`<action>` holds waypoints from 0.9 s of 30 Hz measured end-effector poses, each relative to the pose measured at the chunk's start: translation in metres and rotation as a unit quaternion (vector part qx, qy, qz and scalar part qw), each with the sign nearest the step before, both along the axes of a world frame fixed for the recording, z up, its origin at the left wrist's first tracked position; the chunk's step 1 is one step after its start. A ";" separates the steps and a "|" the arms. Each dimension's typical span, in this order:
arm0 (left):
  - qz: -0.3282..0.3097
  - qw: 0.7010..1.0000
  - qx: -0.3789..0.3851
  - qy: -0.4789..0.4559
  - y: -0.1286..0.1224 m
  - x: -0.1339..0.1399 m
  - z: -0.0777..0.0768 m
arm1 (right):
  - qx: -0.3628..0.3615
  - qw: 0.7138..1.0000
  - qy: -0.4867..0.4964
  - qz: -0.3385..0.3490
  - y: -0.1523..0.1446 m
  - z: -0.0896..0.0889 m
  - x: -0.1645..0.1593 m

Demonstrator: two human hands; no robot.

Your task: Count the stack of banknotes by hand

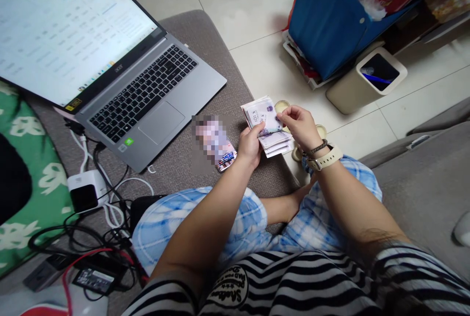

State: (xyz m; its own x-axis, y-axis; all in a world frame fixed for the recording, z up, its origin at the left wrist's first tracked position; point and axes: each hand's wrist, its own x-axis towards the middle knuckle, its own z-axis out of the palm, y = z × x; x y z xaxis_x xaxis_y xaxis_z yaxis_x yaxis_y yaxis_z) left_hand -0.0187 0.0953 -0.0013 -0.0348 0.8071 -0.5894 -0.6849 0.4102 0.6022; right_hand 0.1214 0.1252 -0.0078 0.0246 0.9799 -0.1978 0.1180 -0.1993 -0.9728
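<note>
A folded stack of purple-and-white printed paper notes point(266, 116), much like banknotes, is held above the front corner of the grey seat. My left hand point(251, 146) grips the stack from its left side, thumb on top across the fold. With thumb and forefinger pinched together, my right hand point(299, 121) holds the right edge of the upper leaf. Several leaf edges fan out at the top left and below the fold. On the seat to the left of my left hand lies a smartphone point(225, 160), its lit screen partly blurred out.
An open laptop point(154, 105) stands on the grey seat point(198, 32). Cables, a white charger point(87, 190) and a black power adapter point(97, 277) lie at left. On the tiled floor are a beige bin point(352, 86) and a blue storage box point(326, 22). Round lids point(282, 106) show behind my hands.
</note>
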 end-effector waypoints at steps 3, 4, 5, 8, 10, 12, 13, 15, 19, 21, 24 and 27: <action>-0.001 1.000 0.004 -0.001 0.000 0.000 0.000 | 0.000 1.000 0.012 0.009 0.000 0.002 -0.001; -0.002 1.000 0.005 -0.004 0.000 0.000 0.000 | 0.002 1.000 0.015 0.010 0.000 0.003 -0.001; -0.002 1.000 0.005 -0.008 0.000 0.000 -0.001 | 0.004 1.000 0.017 0.010 0.000 0.004 -0.002; 0.005 1.000 0.002 -0.020 0.001 0.000 -0.004 | 0.005 1.000 0.027 0.011 -0.001 0.009 -0.002; 0.009 1.000 0.002 -0.029 0.002 0.000 -0.006 | 0.005 0.999 0.037 0.016 -0.001 0.013 -0.003; 0.010 0.999 -0.001 -0.037 0.003 0.000 -0.007 | 0.009 0.999 0.047 0.025 -0.002 0.017 -0.004; 0.011 0.999 -0.004 -0.040 0.004 0.000 -0.007 | 0.012 0.998 0.052 0.029 -0.002 0.019 -0.004; 0.014 0.999 -0.009 -0.040 0.004 0.000 -0.008 | 0.012 0.997 0.064 0.037 -0.002 0.022 -0.005; 0.015 0.999 -0.009 -0.035 0.004 0.000 -0.009 | 0.003 0.996 0.075 0.046 -0.002 0.023 -0.006; 0.013 0.999 -0.010 -0.032 0.004 0.000 -0.009 | -0.003 0.997 0.066 0.045 -0.002 0.023 -0.006; 0.013 1.000 -0.013 -0.024 0.004 0.000 -0.010 | -0.009 0.998 0.053 0.044 -0.002 0.023 -0.006; 0.016 1.000 -0.015 -0.018 0.004 0.000 -0.009 | -0.013 0.998 0.051 0.047 -0.002 0.024 -0.006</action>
